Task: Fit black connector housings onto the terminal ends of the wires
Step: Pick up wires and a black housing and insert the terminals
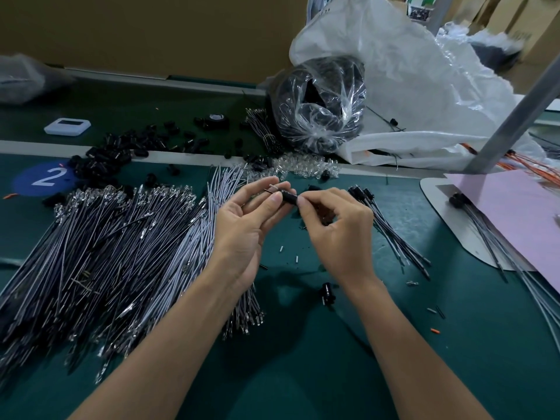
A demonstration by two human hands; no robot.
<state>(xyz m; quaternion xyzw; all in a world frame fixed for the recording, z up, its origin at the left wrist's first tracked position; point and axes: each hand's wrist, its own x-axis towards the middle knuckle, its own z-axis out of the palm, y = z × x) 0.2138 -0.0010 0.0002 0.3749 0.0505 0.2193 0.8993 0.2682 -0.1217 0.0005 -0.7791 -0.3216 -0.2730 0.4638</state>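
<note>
Above the green table, my left hand point(245, 219) pinches thin wire ends point(274, 187) between thumb and fingers, their metal tips pointing up-left. My right hand point(336, 225) pinches a black connector housing point(289, 197) at its right end, and the housing touches my left thumb. A big heap of grey and black wires point(115, 253) with metal terminals lies to the left. A smaller bundle of wires with black housings on their ends point(385, 225) lies to the right of my right hand. One loose black housing point(328, 294) sits on the table near my right wrist.
Loose black housings point(121, 150) and clear plastic parts point(306, 166) lie along the far rail. A clear bag of black parts point(318, 107) and a large white sack point(424, 86) stand behind. A pink sheet point(515, 213), a grey metal post point(515, 116) and a white device point(67, 126) are in view.
</note>
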